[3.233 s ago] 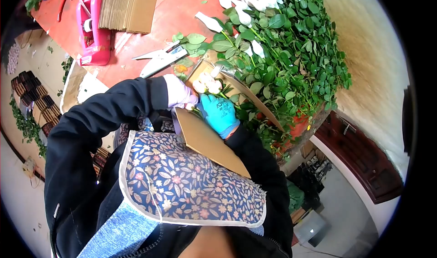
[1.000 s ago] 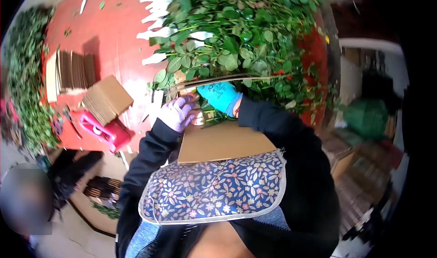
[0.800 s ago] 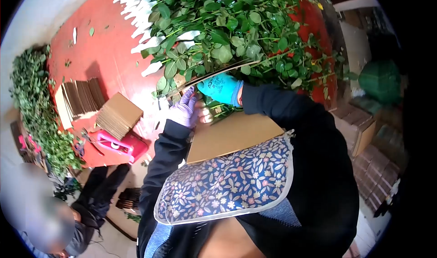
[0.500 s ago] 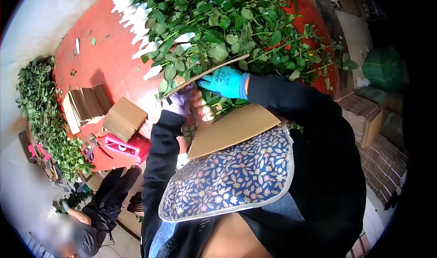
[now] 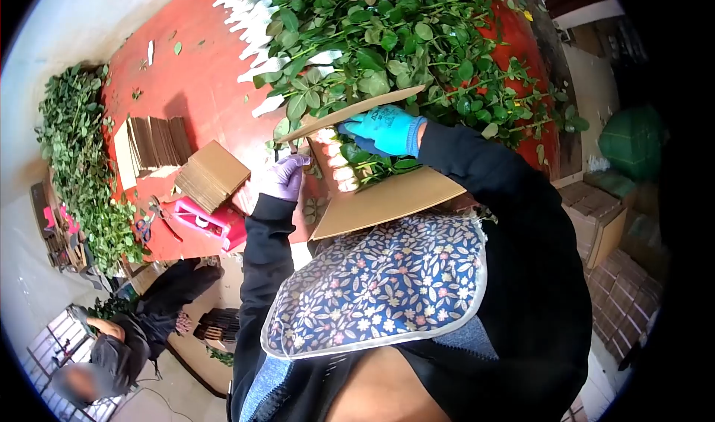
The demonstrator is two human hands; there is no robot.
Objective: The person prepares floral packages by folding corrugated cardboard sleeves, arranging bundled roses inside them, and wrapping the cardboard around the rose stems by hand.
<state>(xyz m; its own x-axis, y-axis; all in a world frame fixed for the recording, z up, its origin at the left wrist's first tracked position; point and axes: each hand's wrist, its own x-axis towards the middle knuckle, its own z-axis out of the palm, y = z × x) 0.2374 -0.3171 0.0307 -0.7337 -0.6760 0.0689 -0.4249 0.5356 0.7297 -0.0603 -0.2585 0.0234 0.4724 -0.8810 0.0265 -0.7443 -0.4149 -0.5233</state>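
Note:
A bunch of pale roses (image 5: 344, 175) lies in a row of blooms inside a folded brown cardboard wrapper (image 5: 391, 206). Its far flap (image 5: 357, 111) stands raised and tilted. My right hand (image 5: 383, 130), in a blue glove, reaches between the flaps with its fingers curled at the upper blooms and leaves; the fingertips are partly hidden. My left hand (image 5: 283, 176), in a lavender glove, is closed beside the wrapper's left edge, below a small dark item I cannot make out. The near flap rests by a floral apron (image 5: 380, 288) on my lap.
Leafy rose stems with white-sleeved heads (image 5: 372, 42) are heaped at the back of the red table (image 5: 201, 57). Cardboard stacks (image 5: 212, 176), a pink holder (image 5: 201, 217) and scissors (image 5: 143, 228) lie left. Another person (image 5: 126, 347) is at lower left; cartons (image 5: 596, 213) stand right.
The raised flap has tilted back, showing more of the blooms. My left hand has come away from the flap's lower end and sits slightly lower. The view has shifted a little.

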